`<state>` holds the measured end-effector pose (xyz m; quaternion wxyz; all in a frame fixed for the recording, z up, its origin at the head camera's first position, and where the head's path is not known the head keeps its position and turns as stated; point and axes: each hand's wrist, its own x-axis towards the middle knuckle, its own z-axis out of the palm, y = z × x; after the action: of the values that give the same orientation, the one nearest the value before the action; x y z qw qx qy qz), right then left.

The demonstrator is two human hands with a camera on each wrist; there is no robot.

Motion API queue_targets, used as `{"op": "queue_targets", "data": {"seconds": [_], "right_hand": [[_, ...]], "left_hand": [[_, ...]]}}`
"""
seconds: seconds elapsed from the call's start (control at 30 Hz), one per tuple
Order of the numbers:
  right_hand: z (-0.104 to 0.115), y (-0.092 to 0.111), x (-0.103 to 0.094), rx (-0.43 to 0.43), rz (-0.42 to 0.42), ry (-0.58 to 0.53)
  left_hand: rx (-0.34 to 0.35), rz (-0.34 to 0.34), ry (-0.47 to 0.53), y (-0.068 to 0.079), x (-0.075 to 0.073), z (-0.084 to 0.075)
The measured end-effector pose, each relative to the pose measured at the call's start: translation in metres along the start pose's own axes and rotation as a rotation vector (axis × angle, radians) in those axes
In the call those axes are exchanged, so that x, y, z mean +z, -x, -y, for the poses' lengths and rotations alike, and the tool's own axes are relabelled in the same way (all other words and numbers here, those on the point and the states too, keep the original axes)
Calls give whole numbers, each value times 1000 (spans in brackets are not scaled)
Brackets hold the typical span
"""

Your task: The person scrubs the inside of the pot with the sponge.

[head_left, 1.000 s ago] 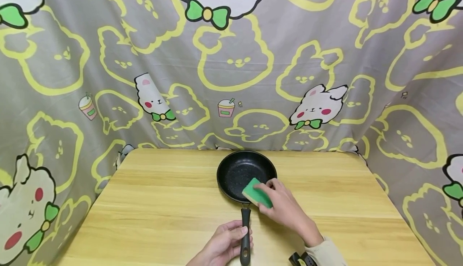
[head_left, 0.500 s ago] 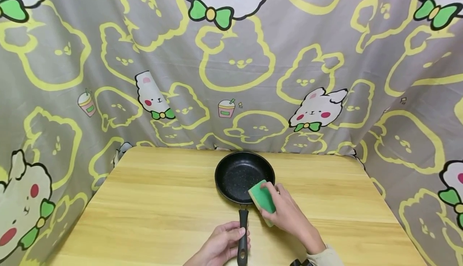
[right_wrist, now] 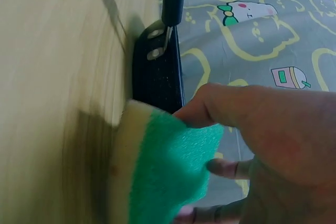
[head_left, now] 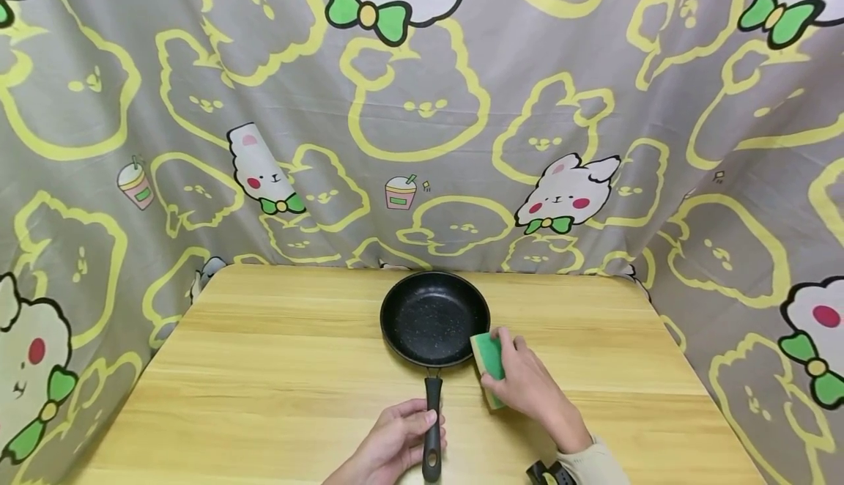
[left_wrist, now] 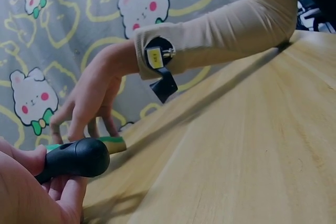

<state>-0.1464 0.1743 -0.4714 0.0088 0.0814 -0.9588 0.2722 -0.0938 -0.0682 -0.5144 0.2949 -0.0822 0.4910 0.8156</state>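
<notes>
A black frying pan (head_left: 435, 320) sits near the back of the table, its dark handle (head_left: 432, 426) pointing toward the person. My left hand (head_left: 395, 437) grips that handle, thumb on top and fingers beneath. In the left wrist view the handle's rounded end (left_wrist: 89, 157) sticks out of the grip. My right hand (head_left: 527, 382) holds a green and pale-yellow sponge (head_left: 489, 368) by its edges, just outside the pan's lower right rim. The right wrist view shows the sponge (right_wrist: 173, 166) tilted beside the pan's outer wall (right_wrist: 155, 80), thumb on its green face.
The wooden table (head_left: 264, 368) runs back to a grey curtain (head_left: 297, 104) printed with yellow outlines and white cartoon animals, which also hangs at both sides. A dark strapped device (left_wrist: 159, 56) is on the right wrist over a beige sleeve (left_wrist: 220, 38).
My right hand has carried the sponge from inside the pan, over the rim, to its outer right side. The left hand keeps its grip on the handle.
</notes>
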Motion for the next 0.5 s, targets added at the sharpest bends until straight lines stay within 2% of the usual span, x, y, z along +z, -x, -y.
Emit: {"op": "queue_targets", "data": {"seconds": [0.27,0.5], "right_hand": [[-9,1,-6,92,64,12],[-17,-1,-7,144,72,65]], "left_hand": [[-1,3,3,0,0,0],[-22,26,7,-1,0,-1]]}}
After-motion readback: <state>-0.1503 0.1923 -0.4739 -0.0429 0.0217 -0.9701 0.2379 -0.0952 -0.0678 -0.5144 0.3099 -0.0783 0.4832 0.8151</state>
